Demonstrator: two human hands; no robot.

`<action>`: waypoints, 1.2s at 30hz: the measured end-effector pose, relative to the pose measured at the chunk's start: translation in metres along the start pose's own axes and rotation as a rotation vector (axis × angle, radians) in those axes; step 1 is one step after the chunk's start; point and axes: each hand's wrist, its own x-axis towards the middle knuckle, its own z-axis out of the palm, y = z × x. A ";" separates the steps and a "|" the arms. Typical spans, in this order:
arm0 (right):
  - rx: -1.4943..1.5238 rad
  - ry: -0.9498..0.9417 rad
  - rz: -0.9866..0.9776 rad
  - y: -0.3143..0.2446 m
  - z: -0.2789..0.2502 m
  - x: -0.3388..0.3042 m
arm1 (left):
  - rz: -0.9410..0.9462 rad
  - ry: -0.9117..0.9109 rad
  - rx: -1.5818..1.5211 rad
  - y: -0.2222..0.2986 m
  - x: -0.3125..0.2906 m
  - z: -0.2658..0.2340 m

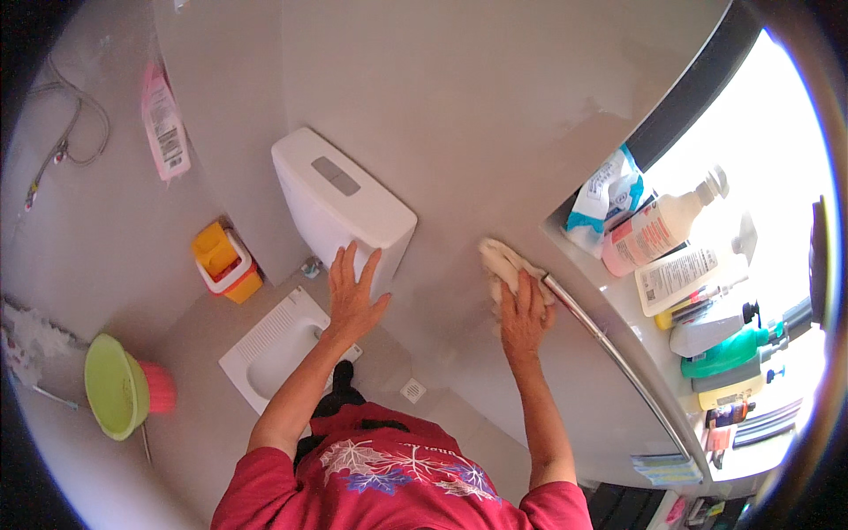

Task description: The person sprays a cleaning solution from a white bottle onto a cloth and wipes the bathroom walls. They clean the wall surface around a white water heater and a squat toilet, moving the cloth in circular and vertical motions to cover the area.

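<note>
My right hand presses a cream-coloured cloth against the grey wall, beside the upper end of a metal towel bar. Its fingers lie over the cloth, which bunches up above them. My left hand is raised with its fingers spread and nothing in it. It appears in front of the lower part of a white toilet cistern fixed to the wall; whether it touches the cistern I cannot tell. Below and left of that hand, a white squat toilet is set in the floor, partly hidden by my forearm.
On the right, a window ledge holds several bottles, among them a pink-and-clear spray bottle. A yellow-and-red bin stands by the left wall. Nearer is a green basin. A pink bottle hangs upper left. A floor drain lies near my feet.
</note>
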 end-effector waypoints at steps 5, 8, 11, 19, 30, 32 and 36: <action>-0.026 -0.087 -0.024 0.054 -0.023 -0.080 | -0.184 -0.088 -0.005 -0.034 -0.100 0.017; -0.028 -0.097 -0.047 0.068 -0.022 -0.097 | -0.306 -0.234 -0.028 -0.045 -0.152 0.013; 0.016 -0.071 -0.094 0.062 -0.013 -0.081 | -0.341 -0.312 -0.107 -0.045 -0.179 0.016; 0.155 -0.096 -0.241 -0.019 0.022 0.042 | -0.314 -0.463 -0.190 -0.035 -0.209 0.036; 0.045 -0.124 -0.707 -0.088 0.098 0.045 | -0.395 -0.712 -0.359 -0.032 -0.196 0.012; 0.042 -0.125 -0.697 -0.083 0.092 0.045 | -0.376 -0.729 -0.341 -0.046 -0.204 0.013; 0.324 -0.158 -0.228 -0.055 0.083 0.004 | -0.286 -0.740 -0.326 -0.065 -0.203 0.011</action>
